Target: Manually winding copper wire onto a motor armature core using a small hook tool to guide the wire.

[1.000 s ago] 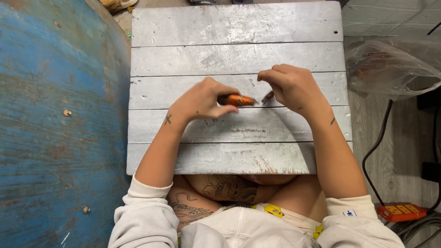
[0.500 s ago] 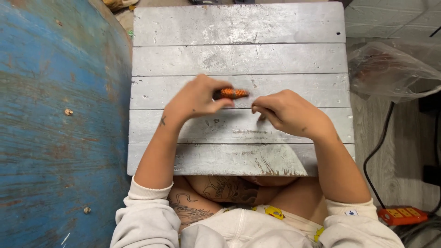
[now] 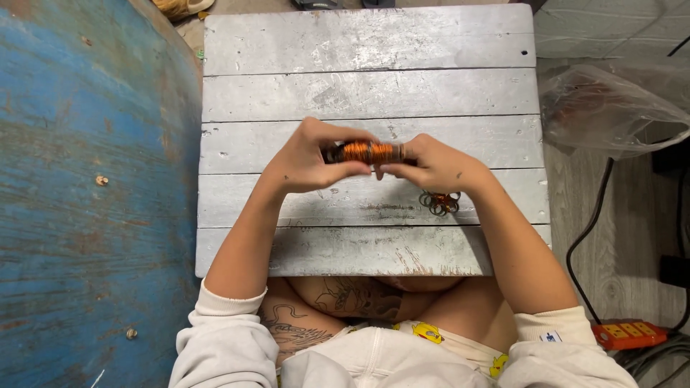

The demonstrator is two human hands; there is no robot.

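Observation:
Above the middle of a grey plank board (image 3: 374,93), both my hands hold one small coil of copper-orange wire (image 3: 366,151). My left hand (image 3: 313,158) pinches the coil's left end between thumb and fingers. My right hand (image 3: 431,167) grips its right end. A small tangle of dark and orange wire loops (image 3: 440,202) lies on the board just under my right wrist. The coil's ends are hidden by my fingers.
A large blue painted curved surface (image 3: 79,194) fills the left side. A clear plastic bag (image 3: 611,108) lies on the floor at the right. Black cables (image 3: 586,237) run down to an orange power strip (image 3: 629,334) at the lower right.
My right hand has moved left and up from the board to the coil. Both hands now grip the coil together, lifted and closer to me. The wire loops lie uncovered on the board.

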